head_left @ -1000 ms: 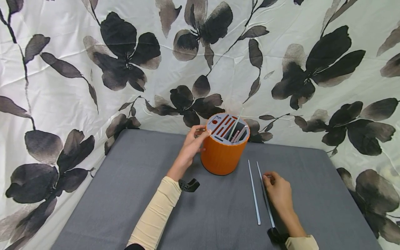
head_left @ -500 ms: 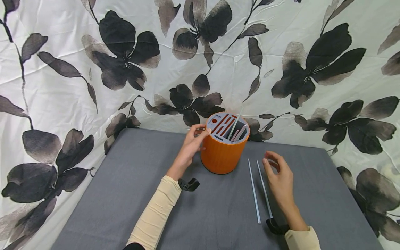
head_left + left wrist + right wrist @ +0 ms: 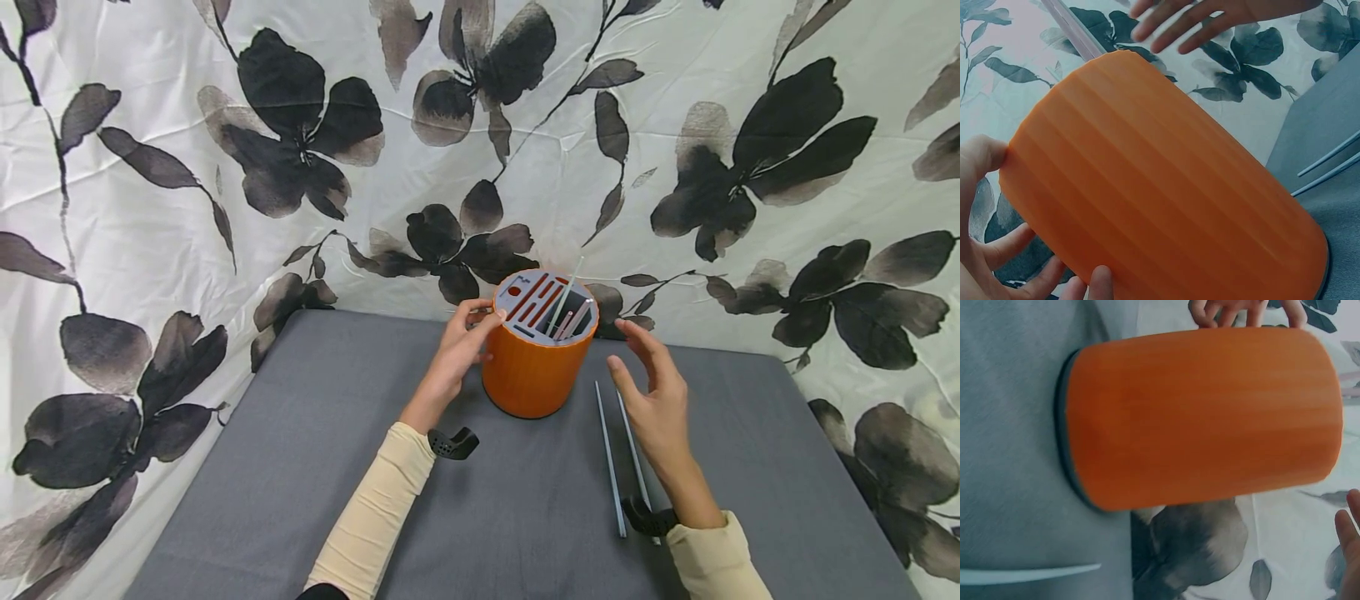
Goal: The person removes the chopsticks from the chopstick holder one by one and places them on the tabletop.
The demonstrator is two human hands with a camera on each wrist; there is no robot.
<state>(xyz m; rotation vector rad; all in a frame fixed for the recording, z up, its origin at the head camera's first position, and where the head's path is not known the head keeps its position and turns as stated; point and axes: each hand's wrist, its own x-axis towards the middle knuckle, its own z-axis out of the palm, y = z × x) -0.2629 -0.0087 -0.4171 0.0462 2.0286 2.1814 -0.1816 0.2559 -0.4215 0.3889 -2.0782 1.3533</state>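
Head view, holder: One orange, ribbed cylindrical holder (image 3: pixel 534 379) with a slotted grey top stands upright at centre.
Head view, hands: Two; the left hand (image 3: pixel 459 342) grips the holder, the right hand (image 3: pixel 656 404) has fingers spread, right of centre.
Head view, rods: Two slim pale-blue rods (image 3: pixel 610 459), lower right.
Head view, setting: Grey cloth-covered table (image 3: pixel 337 400); white floral backdrop (image 3: pixel 150 50).
Left wrist view: Holder fills the centre.
Right wrist view: Right fingertips at right edge, apart from it.

Ribbed orange holder (image 3: pixel 534 379), matt plastic-looking; smooth metallic-looking sticks (image 3: pixel 610 458); matt tablecloth (image 3: pixel 315 433).
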